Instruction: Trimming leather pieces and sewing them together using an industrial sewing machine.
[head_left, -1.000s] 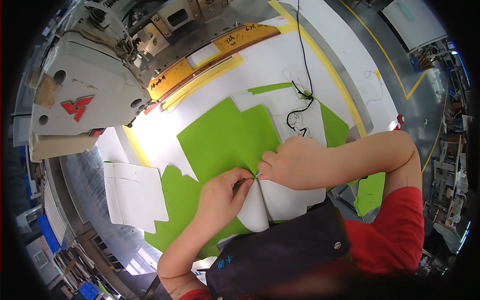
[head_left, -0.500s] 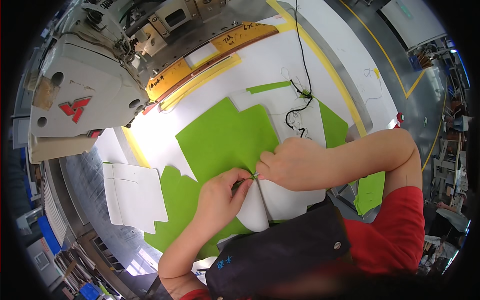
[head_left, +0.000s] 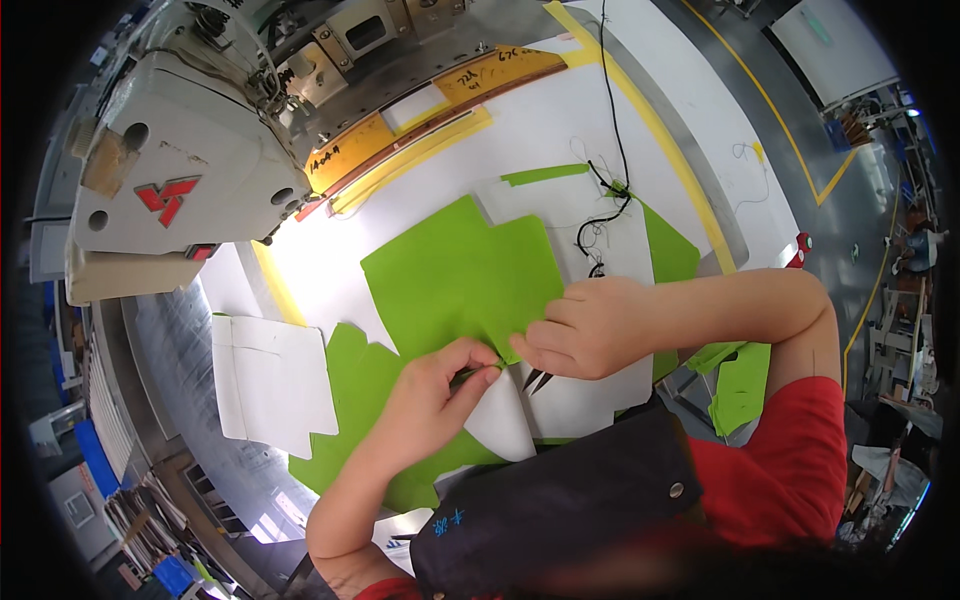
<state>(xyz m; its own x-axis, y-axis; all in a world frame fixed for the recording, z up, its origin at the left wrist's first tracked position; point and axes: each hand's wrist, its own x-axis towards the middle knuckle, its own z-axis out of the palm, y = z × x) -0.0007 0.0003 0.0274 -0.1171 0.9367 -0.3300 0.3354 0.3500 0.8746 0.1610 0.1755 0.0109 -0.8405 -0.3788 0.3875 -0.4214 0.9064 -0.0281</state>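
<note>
A bright green fabric piece (head_left: 465, 270) with a white backing lies in front of me, its near edge lifted. My left hand (head_left: 435, 395) pinches that edge between thumb and fingers, close to a notch. Just to the right, my right hand (head_left: 590, 330) is closed around dark thread snips (head_left: 538, 381). Only their two pointed tips show below the fingers, slightly apart; the rest is hidden in the palm. A black cord (head_left: 612, 110) runs from the top of the view down to near my right hand, knotted partway with loose thread ends.
A sewing machine head (head_left: 190, 170) stands at the upper left, beside an orange template strip (head_left: 440, 100). More green pieces lie beneath and around, with a white panel (head_left: 270, 380) at the left. Yellow tape (head_left: 660, 120) borders the white work surface.
My right hand has shifted slightly right, away from the left fingertips, and the snips' tips now show, pointing toward me. My left hand keeps pinching the fabric edge. The whole view has shifted slightly.
</note>
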